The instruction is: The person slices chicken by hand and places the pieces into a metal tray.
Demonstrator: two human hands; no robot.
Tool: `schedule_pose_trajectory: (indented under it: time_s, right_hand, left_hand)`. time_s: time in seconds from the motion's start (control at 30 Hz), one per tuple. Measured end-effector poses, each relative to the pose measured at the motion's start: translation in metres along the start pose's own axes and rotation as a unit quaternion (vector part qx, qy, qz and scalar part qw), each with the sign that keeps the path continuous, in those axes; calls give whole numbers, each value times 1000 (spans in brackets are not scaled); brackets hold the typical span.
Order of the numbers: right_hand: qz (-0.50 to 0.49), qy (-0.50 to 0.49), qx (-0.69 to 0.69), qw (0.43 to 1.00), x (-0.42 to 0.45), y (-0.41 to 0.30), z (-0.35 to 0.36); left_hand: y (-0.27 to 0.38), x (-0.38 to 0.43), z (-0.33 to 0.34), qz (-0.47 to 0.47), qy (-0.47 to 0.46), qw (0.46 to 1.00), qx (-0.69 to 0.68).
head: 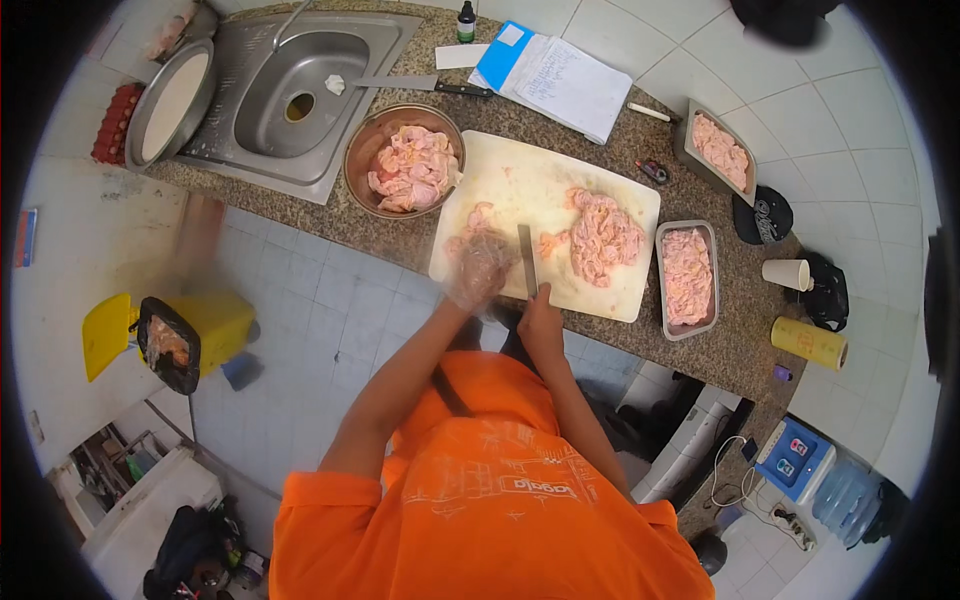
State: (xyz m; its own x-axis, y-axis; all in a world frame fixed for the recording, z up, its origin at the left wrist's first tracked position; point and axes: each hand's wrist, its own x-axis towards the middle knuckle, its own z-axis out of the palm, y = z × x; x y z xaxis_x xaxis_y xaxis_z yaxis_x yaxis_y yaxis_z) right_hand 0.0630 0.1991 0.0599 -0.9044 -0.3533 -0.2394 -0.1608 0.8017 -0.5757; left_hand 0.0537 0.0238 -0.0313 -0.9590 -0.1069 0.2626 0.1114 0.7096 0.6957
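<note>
A knife [529,261] with a long blade is gripped by its handle in my right hand [541,326], the blade pointing away from me over the white cutting board [517,172]. My left hand [480,270], in a clear plastic glove, rests with curled fingers on a piece of raw chicken [475,218] at the board's left side; its fingertips are blurred. To the right of the blade lies a heap of cut raw chicken [604,238]. Left of the board, a round metal bowl [352,176] holds larger raw pieces. A metal tray [663,300] of cut chicken stands at the right.
Another filled metal tray [686,146] stands near the wall. A second knife [405,82] reaches over the edge of the steel sink [247,112]. Behind the board lie an open notebook [574,90] and a marker [649,112]. A paper cup [784,274] and plastic wrap roll [806,343] are farther right.
</note>
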Motion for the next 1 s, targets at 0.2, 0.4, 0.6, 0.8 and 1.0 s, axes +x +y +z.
schedule_pose_trajectory:
  time_s: [0.2, 0.4, 0.6, 0.8, 1.0]
  right_hand:
    - [-34, 23, 17, 999, 91, -14, 2]
    - [-10, -41, 15, 999, -25, 11, -25]
    - [4, -35, 41, 999, -53, 15, -38]
    - [18, 13, 12, 1000, -13, 17, -17]
    - [-18, 24, 9, 1000, -10, 7, -4]
  left_hand:
    - [17, 20, -8, 81, -11, 986, 144]
    - [-37, -6, 41, -166, 26, 937, -306]
    - [-22, 8, 19, 7, 40, 982, -186]
    - [8, 25, -52, 69, -17, 984, 166]
    - [15, 30, -56, 65, -11, 994, 91]
